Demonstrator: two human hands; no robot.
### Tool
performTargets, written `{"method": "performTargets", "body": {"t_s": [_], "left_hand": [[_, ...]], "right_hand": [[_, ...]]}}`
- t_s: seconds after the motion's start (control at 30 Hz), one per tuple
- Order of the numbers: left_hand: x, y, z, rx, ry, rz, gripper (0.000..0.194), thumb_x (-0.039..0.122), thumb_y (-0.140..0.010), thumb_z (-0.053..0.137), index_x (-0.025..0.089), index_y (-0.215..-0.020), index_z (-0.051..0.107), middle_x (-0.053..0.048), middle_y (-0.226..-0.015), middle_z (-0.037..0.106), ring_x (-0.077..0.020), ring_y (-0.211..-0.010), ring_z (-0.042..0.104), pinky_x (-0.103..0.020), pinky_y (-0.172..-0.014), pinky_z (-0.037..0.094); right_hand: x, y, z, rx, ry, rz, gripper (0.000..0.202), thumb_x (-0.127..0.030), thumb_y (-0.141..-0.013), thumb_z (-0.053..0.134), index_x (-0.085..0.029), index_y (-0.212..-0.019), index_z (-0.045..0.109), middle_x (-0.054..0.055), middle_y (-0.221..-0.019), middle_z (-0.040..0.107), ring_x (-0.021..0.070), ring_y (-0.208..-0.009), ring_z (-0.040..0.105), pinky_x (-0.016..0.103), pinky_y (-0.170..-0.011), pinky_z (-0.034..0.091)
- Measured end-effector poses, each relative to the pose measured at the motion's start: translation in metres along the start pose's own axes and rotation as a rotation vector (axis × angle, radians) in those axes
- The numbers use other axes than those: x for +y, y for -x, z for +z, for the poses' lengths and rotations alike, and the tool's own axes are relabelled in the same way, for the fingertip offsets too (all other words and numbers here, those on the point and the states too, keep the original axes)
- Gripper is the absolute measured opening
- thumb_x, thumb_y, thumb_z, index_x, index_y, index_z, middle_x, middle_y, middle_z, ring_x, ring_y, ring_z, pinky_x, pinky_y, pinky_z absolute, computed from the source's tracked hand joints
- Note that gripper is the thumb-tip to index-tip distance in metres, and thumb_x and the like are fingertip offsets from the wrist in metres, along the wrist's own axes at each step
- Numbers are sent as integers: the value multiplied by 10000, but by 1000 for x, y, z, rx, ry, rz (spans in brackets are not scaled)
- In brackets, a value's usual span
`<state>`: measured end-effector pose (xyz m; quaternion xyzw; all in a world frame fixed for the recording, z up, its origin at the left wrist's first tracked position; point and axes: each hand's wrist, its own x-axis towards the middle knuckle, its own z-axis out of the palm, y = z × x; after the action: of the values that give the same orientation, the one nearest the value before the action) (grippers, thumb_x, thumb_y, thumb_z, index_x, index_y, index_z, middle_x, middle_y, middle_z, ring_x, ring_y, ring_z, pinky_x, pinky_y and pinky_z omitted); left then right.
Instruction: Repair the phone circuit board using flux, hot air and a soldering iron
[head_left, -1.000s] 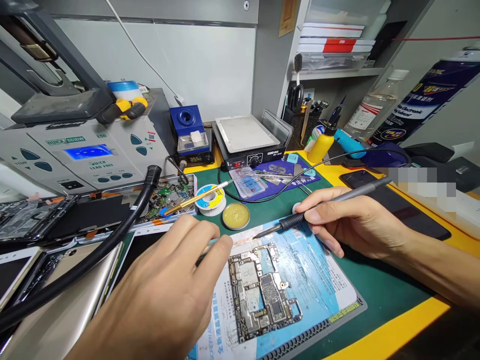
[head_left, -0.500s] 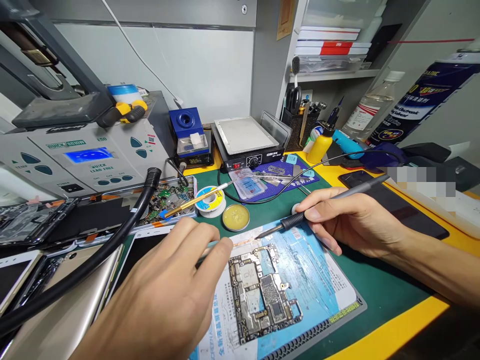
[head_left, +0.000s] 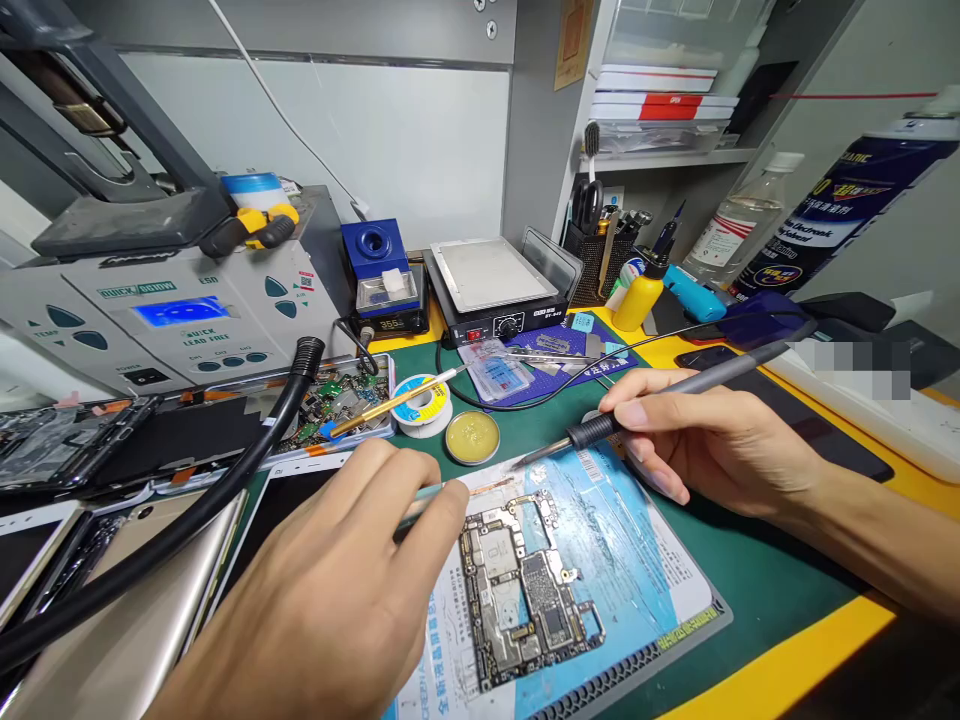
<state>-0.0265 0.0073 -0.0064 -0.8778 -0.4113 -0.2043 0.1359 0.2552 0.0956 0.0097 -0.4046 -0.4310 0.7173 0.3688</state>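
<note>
A soldering iron (head_left: 592, 432) is in my right hand (head_left: 697, 430), its fingers pinched round the dark handle, its tip just above the mat near the strip's end. My left hand (head_left: 322, 580) is closed on a thin copper braid (head_left: 491, 488), whose pale holder shows partly between the fingers. The braid points right over the blue and white mat (head_left: 637, 540). Below it lies a phone circuit board (head_left: 525, 590), flat and touched by neither hand. A round tin of yellow paste (head_left: 472, 438) sits behind the braid.
A solder spool (head_left: 421, 403) with a gold-handled tool across it stands behind my left hand. A black hose (head_left: 247, 470) crosses the left side over phones. A heating plate (head_left: 491, 275) is at the back. The iron's cable loops to the right, near a yellow bottle (head_left: 637, 296).
The iron's tip has lifted off the copper braid and moved slightly up and to the right. My left hand has stayed almost in place with the braid.
</note>
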Motion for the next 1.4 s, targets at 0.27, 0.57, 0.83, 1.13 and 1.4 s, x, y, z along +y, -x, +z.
{"method": "performTargets", "body": {"t_s": [0.27,0.57,0.83,1.13,1.4], "left_hand": [[-2,-5,-3,11,-33,34,273,7,-889,488,152,-969,705,-98,-871,579,-257,-843,529,-368,-615,376],[0,-4,-3,-7,-50,39,292,-5,-865,494,150,-1002,701,-108,-904,596,-264,-834,527,-369,-590,379],[-2,3,-4,-83,-72,31,292,25,-888,515,177,-1089,662,-104,-1005,578,-276,-919,534,-379,-625,405],[2,-3,-1,12,-60,39,270,13,-899,472,147,-974,694,-116,-909,605,-270,-844,535,-374,-583,352],[1,-6,-4,-4,-67,40,287,-6,-890,470,144,-942,709,-106,-879,633,-269,-841,552,-381,-595,355]], "right_hand": [[5,1,0,-35,21,28,128,-192,-676,888,-135,-781,841,45,-500,690,117,-299,568,158,-299,419],[6,1,-1,-34,29,24,118,-197,-677,889,-143,-773,846,47,-504,692,117,-297,571,156,-301,415],[6,0,0,-16,52,23,120,-210,-645,878,-154,-746,846,47,-479,681,123,-282,548,167,-285,402],[7,0,0,-4,60,19,77,-175,-635,837,-151,-707,848,48,-442,665,124,-266,548,148,-274,391],[7,-1,-1,-20,58,16,65,-150,-651,795,-161,-695,842,39,-426,655,133,-270,560,158,-288,409]]}}
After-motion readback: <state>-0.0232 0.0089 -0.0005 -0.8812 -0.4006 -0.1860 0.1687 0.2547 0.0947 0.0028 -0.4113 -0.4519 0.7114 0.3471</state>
